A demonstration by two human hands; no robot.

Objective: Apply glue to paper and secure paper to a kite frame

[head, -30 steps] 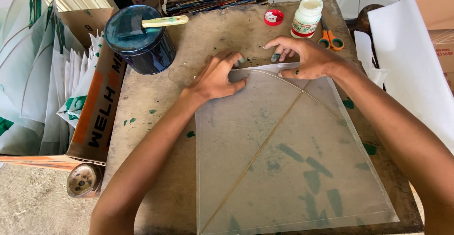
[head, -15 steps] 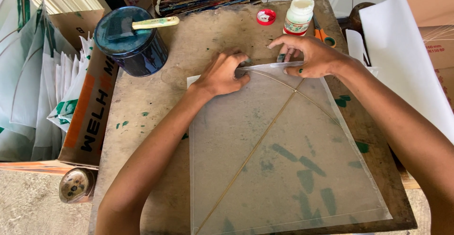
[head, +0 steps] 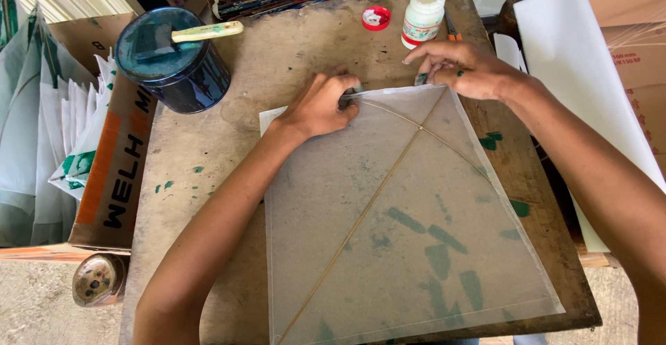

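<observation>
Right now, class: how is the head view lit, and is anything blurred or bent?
Head view: soft, even daylight, faint shadows under the left hand and right hand; kite paper sharp, no glare; table edges bow slightly from the wide lens.

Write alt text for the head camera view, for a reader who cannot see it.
Two bare hands press the top edge of a translucent paper kite with thin crossed sticks, flat on a worn wooden table: left hand at the upper left, right hand at the top corner. Behind stand a dark blue tin with a brush across it, a white glue bottle and a red cap.
</observation>
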